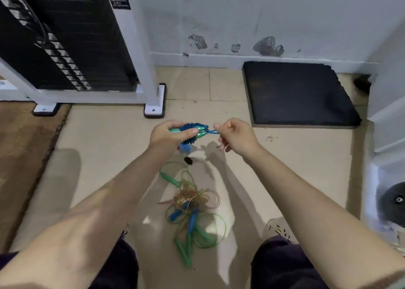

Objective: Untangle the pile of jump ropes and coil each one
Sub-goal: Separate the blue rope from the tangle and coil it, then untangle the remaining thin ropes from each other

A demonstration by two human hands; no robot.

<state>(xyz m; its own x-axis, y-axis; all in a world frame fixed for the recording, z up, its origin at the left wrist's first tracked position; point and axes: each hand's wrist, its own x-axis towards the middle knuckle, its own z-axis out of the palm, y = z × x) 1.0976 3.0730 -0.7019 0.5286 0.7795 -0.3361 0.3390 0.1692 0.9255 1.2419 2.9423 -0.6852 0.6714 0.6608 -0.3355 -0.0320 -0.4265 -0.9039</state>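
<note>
Bundling one blue jump rope above the tangle on the floor

A weight-stack machine (72, 43), its top cut off, stands left of a black mat (300, 93). The tangled pile of jump ropes (192, 209) lies on the tile floor (105, 135); how many it holds is unclear. The left hand (168, 135) grips the coiled blue rope (192, 133) by its teal handles; the right hand (236, 135) pinches its loose loop.

Tangled jump ropes (192, 209) and black mat (300, 93) on tiled floor (105, 139).

One coiled blue rope (192, 133), one tangled rope pile (192, 209), two hands, one black mat (300, 93).
</note>
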